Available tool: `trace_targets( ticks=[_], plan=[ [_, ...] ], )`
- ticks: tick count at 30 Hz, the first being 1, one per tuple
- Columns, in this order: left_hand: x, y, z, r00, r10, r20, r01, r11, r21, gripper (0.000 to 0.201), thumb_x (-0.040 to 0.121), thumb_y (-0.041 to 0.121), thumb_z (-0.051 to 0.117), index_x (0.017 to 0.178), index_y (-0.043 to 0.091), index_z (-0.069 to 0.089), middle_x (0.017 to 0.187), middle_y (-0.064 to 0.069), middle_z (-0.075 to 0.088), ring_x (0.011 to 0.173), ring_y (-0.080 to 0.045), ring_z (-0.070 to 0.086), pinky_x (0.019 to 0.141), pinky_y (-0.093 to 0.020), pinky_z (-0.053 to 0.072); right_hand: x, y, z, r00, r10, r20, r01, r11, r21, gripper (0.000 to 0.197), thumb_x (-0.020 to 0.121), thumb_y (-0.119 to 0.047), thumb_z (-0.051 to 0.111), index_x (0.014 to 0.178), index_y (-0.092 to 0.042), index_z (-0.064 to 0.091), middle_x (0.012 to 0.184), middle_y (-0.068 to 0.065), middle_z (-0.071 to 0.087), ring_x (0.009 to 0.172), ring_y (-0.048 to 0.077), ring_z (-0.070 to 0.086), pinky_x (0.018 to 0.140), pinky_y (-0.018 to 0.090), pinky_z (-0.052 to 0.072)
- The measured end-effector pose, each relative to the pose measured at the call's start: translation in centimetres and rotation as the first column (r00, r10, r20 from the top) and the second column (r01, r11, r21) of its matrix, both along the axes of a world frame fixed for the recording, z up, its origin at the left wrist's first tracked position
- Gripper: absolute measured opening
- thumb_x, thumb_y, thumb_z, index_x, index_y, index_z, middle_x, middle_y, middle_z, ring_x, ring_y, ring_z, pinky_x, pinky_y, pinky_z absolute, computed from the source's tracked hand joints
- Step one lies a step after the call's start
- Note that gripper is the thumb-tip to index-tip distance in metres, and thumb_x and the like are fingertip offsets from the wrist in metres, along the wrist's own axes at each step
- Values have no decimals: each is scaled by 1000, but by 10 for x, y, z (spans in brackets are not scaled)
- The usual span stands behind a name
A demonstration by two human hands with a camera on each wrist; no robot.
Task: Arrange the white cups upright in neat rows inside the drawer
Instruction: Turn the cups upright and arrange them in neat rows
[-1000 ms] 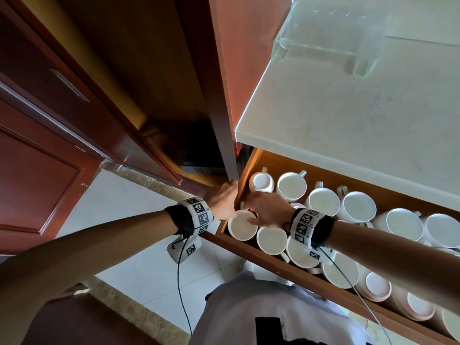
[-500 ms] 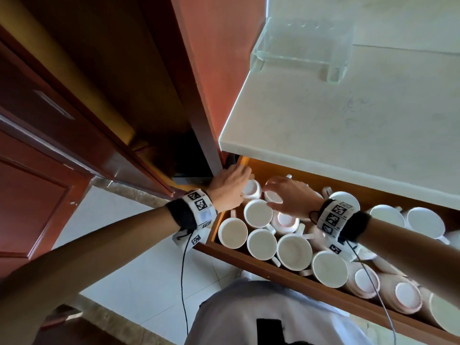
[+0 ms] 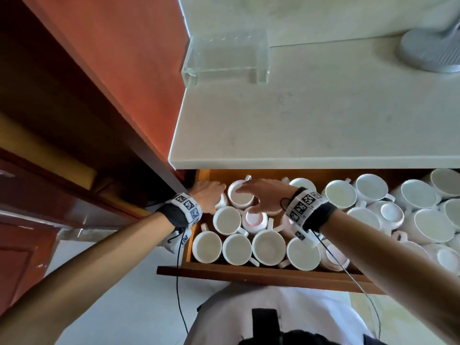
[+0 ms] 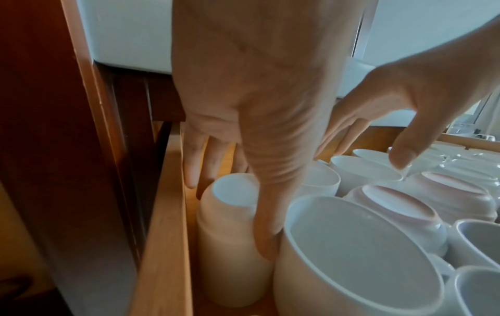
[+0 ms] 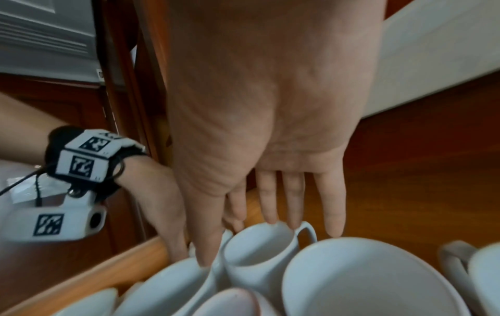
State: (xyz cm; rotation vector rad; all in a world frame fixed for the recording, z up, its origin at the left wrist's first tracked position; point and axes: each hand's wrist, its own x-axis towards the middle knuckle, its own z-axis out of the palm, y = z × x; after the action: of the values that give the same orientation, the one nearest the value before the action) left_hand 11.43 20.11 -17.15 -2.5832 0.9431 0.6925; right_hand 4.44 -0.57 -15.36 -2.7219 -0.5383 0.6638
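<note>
Many white cups fill the open wooden drawer [image 3: 249, 273]; a front row [image 3: 236, 249] stands upright. My left hand [image 3: 207, 195] reaches into the far left corner. There its fingers and thumb grip an upside-down cup [image 4: 230, 213] beside the drawer's left wall [image 4: 167, 213]. My right hand [image 3: 258, 195] hovers flat with straight fingers over an upright cup [image 5: 257, 252] in the back row and holds nothing. Just in front of it lies another upside-down cup [image 3: 254, 217].
The pale countertop [image 3: 298, 120] overhangs the drawer's back. A clear glass stand [image 3: 224, 58] and a grey object [image 3: 433, 53] sit on it. A red-brown cabinet side [image 3: 124, 70] rises at the left. Cups at the drawer's right [image 3: 423, 220] lie jumbled, some tipped.
Both hands have moved from the front left cups toward the drawer's back left corner. The left hand now grips the upside-down cup; the right hand has spread over the back cup.
</note>
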Motion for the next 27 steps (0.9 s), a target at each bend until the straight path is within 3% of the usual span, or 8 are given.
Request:
trace_targets(
  ticks=[7, 12, 17, 21, 24, 27],
  plan=[
    [2, 12, -4, 994, 92, -65, -101, 984, -147, 62, 76, 15, 85, 133, 13, 61, 126, -3, 65, 114, -24, 64, 93, -39, 57, -3, 1, 8, 996, -94, -13, 94, 993, 71, 57, 84, -45, 71, 138, -41, 51, 135, -3, 59, 115, 19, 62, 94, 43, 52],
    [-8, 20, 11, 992, 116, -43, -122, 969, -216, 64, 73, 22, 87, 131, 17, 60, 122, 2, 66, 110, -22, 66, 90, -40, 58, -2, 3, 13, 994, -109, -20, 110, 983, 147, 62, 86, -46, 73, 143, -40, 48, 139, -8, 56, 97, 5, 56, 89, 30, 48],
    [-20, 24, 54, 989, 139, 44, -121, 953, -279, 63, 74, 30, 88, 131, 19, 63, 124, -1, 69, 111, -26, 68, 88, -40, 59, 1, 7, 18, 994, -107, 20, 101, 973, 208, 71, 86, -41, 75, 149, -34, 43, 151, -13, 47, 136, 12, 47, 110, 37, 42],
    [-32, 27, 90, 973, 225, 43, -187, 889, -418, 63, 68, 31, 93, 125, 19, 68, 117, 1, 71, 106, -23, 68, 85, -39, 57, 1, 5, 27, 992, -126, 13, 113, 926, 361, 80, 85, -38, 78, 152, -40, 34, 152, -12, 47, 132, 11, 49, 108, 34, 44],
    [-40, 28, 105, 958, 285, -37, -260, 804, -535, 63, 62, 45, 94, 117, 25, 70, 109, 10, 71, 98, -14, 67, 83, -37, 58, 0, 2, 37, 987, -163, 14, 136, 867, 480, 85, 83, -36, 81, 154, -36, 33, 151, -11, 47, 128, 6, 49, 105, 26, 41],
    [-48, 23, 112, 954, 283, -100, -281, 726, -627, 70, 62, 52, 92, 123, 26, 69, 112, 15, 71, 103, -6, 65, 90, -33, 55, -1, -4, 44, 978, -203, -53, 198, 811, 550, 88, 80, -42, 83, 153, -39, 32, 149, -15, 48, 133, 9, 50, 106, 31, 46]
  ],
)
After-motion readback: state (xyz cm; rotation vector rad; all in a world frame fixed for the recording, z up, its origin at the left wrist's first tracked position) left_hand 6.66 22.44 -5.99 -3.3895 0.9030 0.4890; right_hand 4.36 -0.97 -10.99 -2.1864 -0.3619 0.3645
